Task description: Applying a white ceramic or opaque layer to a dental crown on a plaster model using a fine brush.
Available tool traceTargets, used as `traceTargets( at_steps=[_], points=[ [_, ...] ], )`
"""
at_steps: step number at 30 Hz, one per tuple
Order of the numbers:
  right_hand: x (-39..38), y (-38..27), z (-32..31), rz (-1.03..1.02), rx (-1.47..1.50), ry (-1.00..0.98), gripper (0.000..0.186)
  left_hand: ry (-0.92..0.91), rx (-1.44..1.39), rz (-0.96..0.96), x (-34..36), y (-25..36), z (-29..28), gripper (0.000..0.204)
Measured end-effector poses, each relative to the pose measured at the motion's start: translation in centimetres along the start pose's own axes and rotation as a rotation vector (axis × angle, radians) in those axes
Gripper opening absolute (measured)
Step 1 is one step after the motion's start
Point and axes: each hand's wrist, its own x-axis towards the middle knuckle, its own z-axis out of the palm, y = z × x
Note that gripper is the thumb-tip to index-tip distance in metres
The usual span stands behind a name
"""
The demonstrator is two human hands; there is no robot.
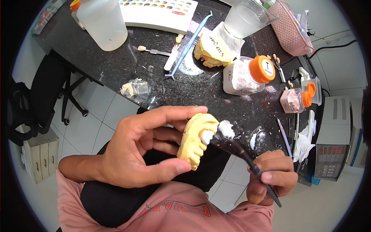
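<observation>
My left hand (pixel 147 145) grips a yellow plaster dental cast (pixel 189 145) between thumb and fingers, holding it up in front of the table edge. One white tooth form (pixel 206 137) stands out on the cast among the yellow teeth. In my right hand (pixel 274 176) is a slim dark brush (pixel 253 167), pinched between thumb and fingers, its tip pointing up and left. A white clump (pixel 226 129) shows just beyond the brush tip; whether the two touch, I cannot tell. Another small white dab (pixel 253 141) lies on the dark speckled table (pixel 185 92).
An orange-lidded powder jar (pixel 243 77) and a smaller jar (pixel 295 99) stand to the right. Farther back are a second cast (pixel 214 48), a blue double-ended instrument (pixel 191 42), a glass of clear liquid (pixel 249 17), a translucent bottle (pixel 102 25) and a pink basket (pixel 291 29).
</observation>
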Motion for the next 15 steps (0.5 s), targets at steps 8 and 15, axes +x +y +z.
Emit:
traceTargets(
  at_steps=[8,15],
  points=[
    [0.8,0.2,0.7,-0.221,-0.201,-0.142,0.024,-0.154,-0.415,-0.023,0.3,-0.7,-0.1,0.073],
    [1.0,-0.2,1.5,-0.180,-0.213,-0.189,0.029,-0.212,-0.417,0.002,0.0,-0.5,-0.4,0.059]
  ],
)
